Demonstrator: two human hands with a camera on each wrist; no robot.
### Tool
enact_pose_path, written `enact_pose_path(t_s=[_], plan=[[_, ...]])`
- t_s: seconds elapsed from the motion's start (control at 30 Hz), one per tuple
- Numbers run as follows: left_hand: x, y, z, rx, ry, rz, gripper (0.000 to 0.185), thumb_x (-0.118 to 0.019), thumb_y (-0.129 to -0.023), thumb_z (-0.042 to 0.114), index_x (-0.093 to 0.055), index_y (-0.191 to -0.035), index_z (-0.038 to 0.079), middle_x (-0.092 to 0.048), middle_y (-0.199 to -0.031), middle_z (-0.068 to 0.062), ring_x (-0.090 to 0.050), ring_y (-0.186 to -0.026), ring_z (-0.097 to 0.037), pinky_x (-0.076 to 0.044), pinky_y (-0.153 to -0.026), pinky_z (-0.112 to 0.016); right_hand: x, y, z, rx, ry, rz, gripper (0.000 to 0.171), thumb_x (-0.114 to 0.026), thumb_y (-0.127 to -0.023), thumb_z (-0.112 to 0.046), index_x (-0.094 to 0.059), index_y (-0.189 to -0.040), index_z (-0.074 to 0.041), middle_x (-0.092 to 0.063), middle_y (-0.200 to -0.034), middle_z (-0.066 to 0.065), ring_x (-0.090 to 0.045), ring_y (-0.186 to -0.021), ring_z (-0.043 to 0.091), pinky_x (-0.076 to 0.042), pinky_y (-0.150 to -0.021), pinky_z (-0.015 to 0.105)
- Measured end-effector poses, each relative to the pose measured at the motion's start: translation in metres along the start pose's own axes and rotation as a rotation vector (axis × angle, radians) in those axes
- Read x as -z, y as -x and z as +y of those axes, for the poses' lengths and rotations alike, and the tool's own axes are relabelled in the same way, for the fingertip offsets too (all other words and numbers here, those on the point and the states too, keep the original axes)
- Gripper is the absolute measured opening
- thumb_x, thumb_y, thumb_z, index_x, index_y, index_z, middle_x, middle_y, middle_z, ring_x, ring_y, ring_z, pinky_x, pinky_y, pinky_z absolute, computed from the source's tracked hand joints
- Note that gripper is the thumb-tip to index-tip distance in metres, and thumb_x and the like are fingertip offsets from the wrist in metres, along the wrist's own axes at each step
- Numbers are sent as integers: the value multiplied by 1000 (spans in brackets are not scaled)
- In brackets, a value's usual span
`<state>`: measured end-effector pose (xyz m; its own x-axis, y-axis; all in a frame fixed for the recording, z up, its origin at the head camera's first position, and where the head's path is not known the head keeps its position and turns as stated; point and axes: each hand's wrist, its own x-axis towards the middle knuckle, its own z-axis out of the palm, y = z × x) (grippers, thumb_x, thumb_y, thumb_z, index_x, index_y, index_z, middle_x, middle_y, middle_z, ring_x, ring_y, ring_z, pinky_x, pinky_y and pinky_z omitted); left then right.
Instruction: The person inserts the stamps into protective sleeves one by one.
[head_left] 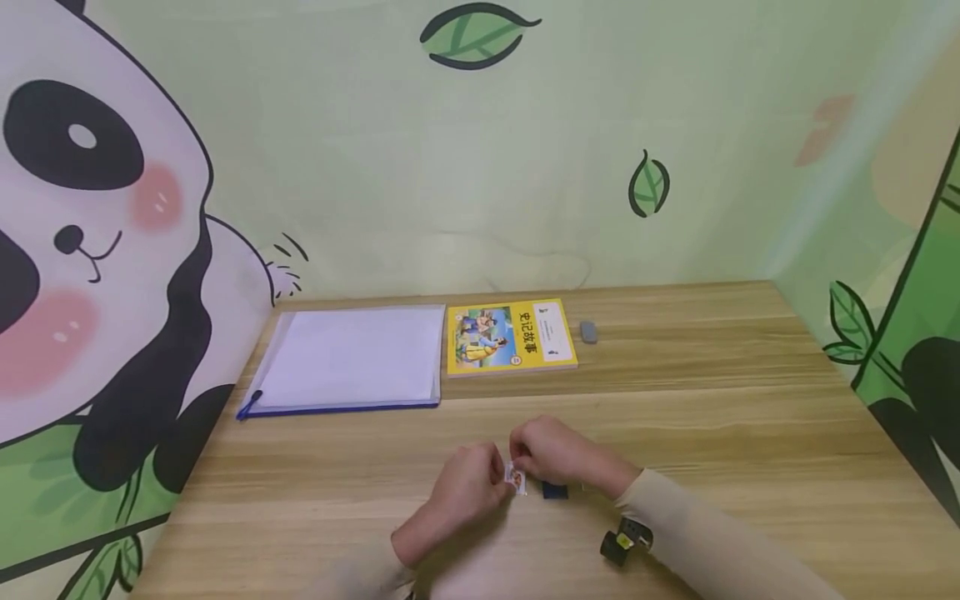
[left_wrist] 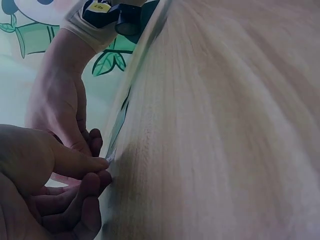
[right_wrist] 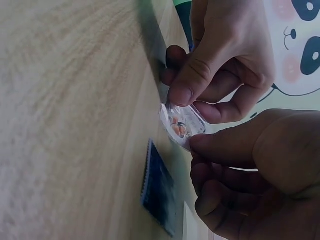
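Both hands met low over the wooden table, nearest the camera. Left of the small clear packet, the left hand pinched its edge between curled thumb and fingers. Right of the packet, the right hand pinched its other edge likewise. Just right of the packet lay 1 dark blue sachet. Well beyond the packet sat a clear folder, a yellow book and a grey eraser.
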<state>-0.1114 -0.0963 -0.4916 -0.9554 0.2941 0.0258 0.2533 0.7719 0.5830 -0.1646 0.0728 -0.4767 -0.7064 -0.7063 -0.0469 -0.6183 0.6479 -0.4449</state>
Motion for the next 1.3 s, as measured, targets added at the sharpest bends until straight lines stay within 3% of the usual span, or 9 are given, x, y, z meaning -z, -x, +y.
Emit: enact_pose_path(t_s=[0.2, 0.47, 0.77, 0.93, 1.1, 1.3], plan=[[-2, 1, 0, 19, -48, -6, 22, -80, -74, 16, -59, -80, 10, -53, -63, 5, -47, -52, -9, -41, -45, -19, -2, -1, -1, -6, 25, -3, 14, -73, -84, -13, -65, -73, -15, -58, -66, -9, -52, -63, 6, -48, -59, 19], [-3, 2, 0, -31, -101, -9, 13, -76, -75, 15, -64, -78, 10, -53, -60, 6, -45, -50, -9, -37, -43, -20, -6, -2, 1, 13, 60, 4, 15, -73, -83, -14, -64, -72, -16, -56, -65, -10, -50, -62, 6, -46, -58, 20], [-3, 2, -1, -58, -102, -17, 11, -75, -76, 15, -67, -78, 8, -56, -59, 5, -45, -50, -7, -38, -43, -18, -2, 1, 5, -48, -6, -9, 13, -71, -85, -13, -66, -74, -17, -56, -67, -11, -52, -65, 5, -48, -62, 19], [-2, 0, -2, -62, -72, -28, 13, -73, -77, 15, -68, -85, 5, -54, -57, 6, -44, -47, -6, -37, -41, -18, 3, 8, 9, -54, -47, 29, 11, -72, -85, -14, -66, -76, -16, -58, -68, -10, -52, -63, 4, -48, -59, 19], [5, -4, -5, -69, -59, -15, 10, -72, -79, 14, -68, -86, 8, -60, -57, 6, -47, -50, -6, -40, -45, -19, 7, 17, 13, -43, -58, 66, 11, -74, -83, -13, -66, -76, -14, -57, -67, -9, -49, -61, 4, -46, -56, 18], [14, -12, -11, -105, -42, -2, 4, -72, -82, 11, -70, -85, 10, -69, -73, 2, -59, -62, -6, -49, -55, -17, 6, 26, 18, -61, -64, 82, 10, -74, -84, -16, -66, -79, -15, -56, -67, -11, -49, -60, 2, -46, -55, 18]])
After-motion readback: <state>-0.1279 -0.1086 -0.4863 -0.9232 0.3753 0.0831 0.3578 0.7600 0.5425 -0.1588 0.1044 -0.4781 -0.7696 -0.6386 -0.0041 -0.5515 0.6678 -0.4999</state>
